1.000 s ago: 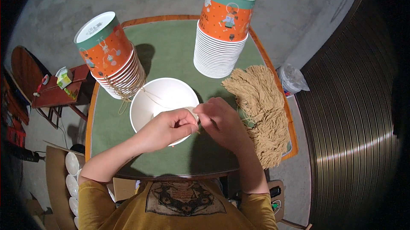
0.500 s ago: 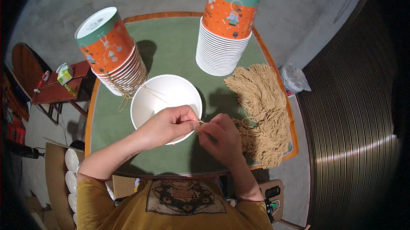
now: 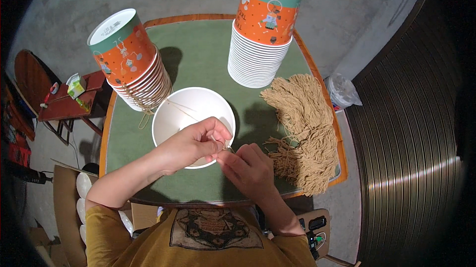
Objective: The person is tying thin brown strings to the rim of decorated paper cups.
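Over the near rim of a white paper bucket [image 3: 171,113], both my hands meet at a thin tan string. My left hand [image 3: 193,143] pinches the string [image 3: 183,109], which runs back across the bucket's mouth to its far left rim. My right hand [image 3: 249,171] grips the same string just right of the bucket, fingertips close to the left ones. What shape the string takes between the fingers is too small to make out. A thick bundle of tan strings [image 3: 302,133] lies to the right of my right hand.
Upside-down stacks of orange and green paper buckets stand at the left [image 3: 124,53] and far right [image 3: 270,11] of the green-topped table [image 3: 198,43]. Loose strings hang on the left stack. A red bench [image 3: 74,105] is at left, and a cardboard box [image 3: 67,207] at lower left.
My right hand has shifted a little down and left, and its fingertips have come lower against the string. My left fingers have raised slightly. The bucket and stacks stay put.
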A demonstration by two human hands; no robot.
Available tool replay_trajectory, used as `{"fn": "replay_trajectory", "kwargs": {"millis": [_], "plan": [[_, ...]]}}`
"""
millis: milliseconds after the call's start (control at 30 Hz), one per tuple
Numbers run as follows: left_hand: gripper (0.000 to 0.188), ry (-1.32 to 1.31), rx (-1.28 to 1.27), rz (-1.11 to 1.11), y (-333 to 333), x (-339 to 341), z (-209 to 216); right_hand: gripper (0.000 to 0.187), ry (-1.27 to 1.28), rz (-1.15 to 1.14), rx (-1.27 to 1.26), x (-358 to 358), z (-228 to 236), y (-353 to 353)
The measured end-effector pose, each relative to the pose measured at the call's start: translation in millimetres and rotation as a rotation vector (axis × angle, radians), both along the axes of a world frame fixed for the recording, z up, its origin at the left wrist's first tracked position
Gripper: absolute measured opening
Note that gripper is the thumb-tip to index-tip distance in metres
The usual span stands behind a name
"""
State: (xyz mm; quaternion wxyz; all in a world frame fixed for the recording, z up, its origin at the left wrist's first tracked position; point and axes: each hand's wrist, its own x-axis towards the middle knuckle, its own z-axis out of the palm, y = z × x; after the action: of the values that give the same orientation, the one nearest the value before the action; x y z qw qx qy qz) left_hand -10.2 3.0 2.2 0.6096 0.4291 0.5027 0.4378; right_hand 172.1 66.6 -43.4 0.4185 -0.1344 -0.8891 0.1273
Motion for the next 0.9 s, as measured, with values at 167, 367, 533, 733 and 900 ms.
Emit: {"fn": "replay_trajectory", "kwargs": {"millis": [167,367,533,733,900], "plan": [[0.02,0.067,0.017,0.029,1.1,-0.9,-1.6,0.023,-0.041,-0.004,-0.005,5.3,0.4,3.7],[0.02,0.192,0.13,0.029,-6.9,4.0,-0.8,0.023,0.041,-0.007,-0.215,3.0,-4.6,7.0],[0.02,0.503,0.312,0.054,-12.5,13.4,5.7,0.023,0.036,-0.023,-0.447,-1.1,0.4,-0.7],[0.026,0.756,0.564,0.016,-11.0,13.8,5.4,0.024,0.058,-0.096,-0.518,-3.4,2.6,-5.8],[0.029,0.773,0.519,0.02,-10.5,14.8,7.4,0.022,0.009,-0.14,-0.626,-3.6,6.8,-5.6]]}}
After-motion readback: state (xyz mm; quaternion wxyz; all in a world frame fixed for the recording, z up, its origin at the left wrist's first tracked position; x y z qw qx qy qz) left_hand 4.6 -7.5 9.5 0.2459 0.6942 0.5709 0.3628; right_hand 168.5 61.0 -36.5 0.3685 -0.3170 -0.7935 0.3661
